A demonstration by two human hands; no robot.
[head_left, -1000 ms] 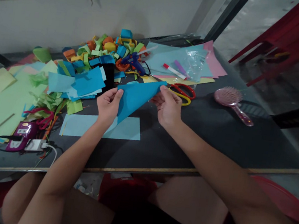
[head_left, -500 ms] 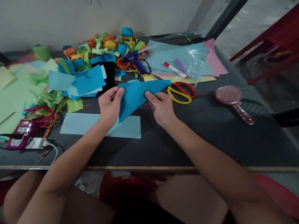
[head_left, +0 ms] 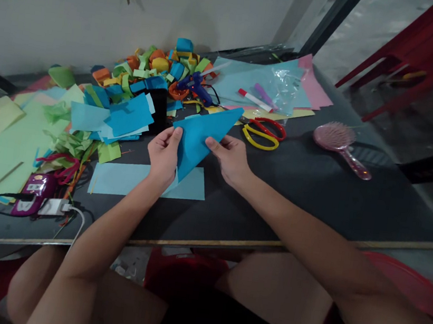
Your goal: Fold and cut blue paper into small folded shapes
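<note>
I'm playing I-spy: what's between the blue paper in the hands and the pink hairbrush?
In the head view: first the right hand, pinching the blue paper, then scissors with red and yellow handles on the dark tabletop.

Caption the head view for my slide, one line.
Left hand and right hand hold a blue paper triangle above a dark table, near red-and-yellow-handled scissors.
</note>
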